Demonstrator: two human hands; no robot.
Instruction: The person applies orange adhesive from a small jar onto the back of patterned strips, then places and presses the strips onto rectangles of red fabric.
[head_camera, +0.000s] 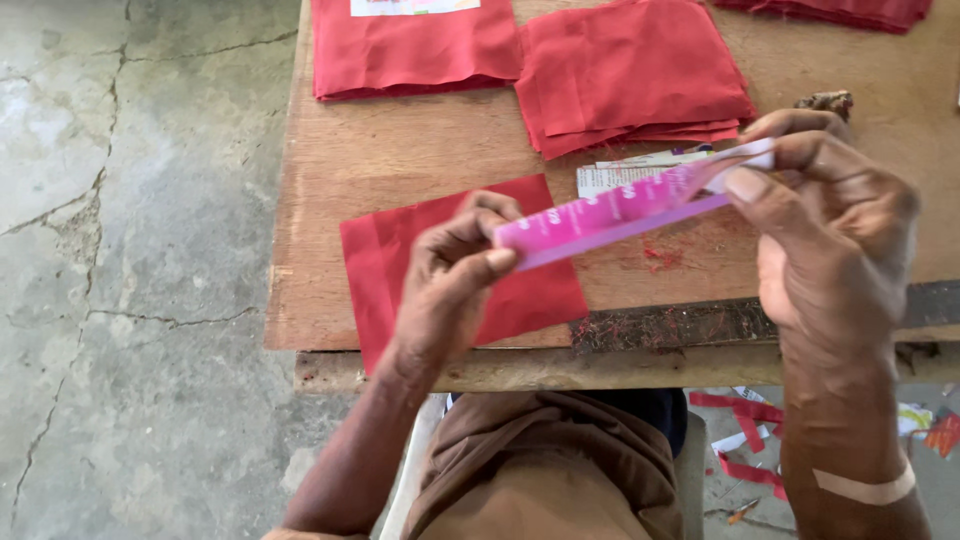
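**Two hands stretch a pink strip over a wooden table**

The left hand (450, 275) pinches the near end of a pink strip (615, 212) between thumb and curled fingers, closed tight on it. The right hand (830, 230) grips the far end the same way, thumb pressed on top and fingers folded around it, where the strip turns white. The strip runs between the two hands, tilted up toward the right and held above the table (400, 150), not touching it.

Under the left hand lies a single red cloth square (375, 265), flat at the near edge of the table, one corner hanging slightly over. Behind the strip, a few small paper labels (610, 172) lie on the wood. Farther back sit two stacks of red cloth pieces, one on the left (410, 55) and one just beside it on the right (630, 75). Red threads (660, 258) speckle the wood below the strip. Red scraps (745, 440) litter the concrete floor (140, 250) beneath the right forearm.
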